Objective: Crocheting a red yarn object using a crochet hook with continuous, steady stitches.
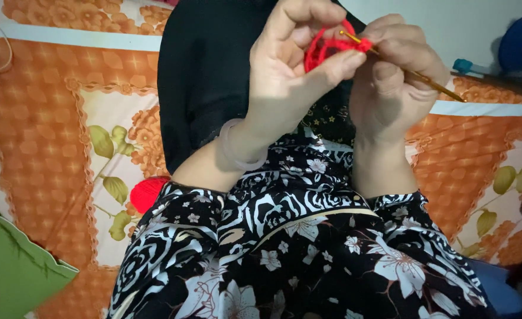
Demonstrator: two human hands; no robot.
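Observation:
My left hand is raised near the top of the head view and pinches a small piece of red crochet work between thumb and fingers. A pale bangle circles that wrist. My right hand sits beside it, fingers closed around a thin golden crochet hook whose tip goes into the red yarn. A red ball of yarn lies on the bed by my left side, partly hidden behind my sleeve.
I sit on an orange floral bedsheet. A black cloth drapes my lap, over a black-and-white floral garment. A green leaf-shaped cushion lies at lower left; a blue object sits at upper right.

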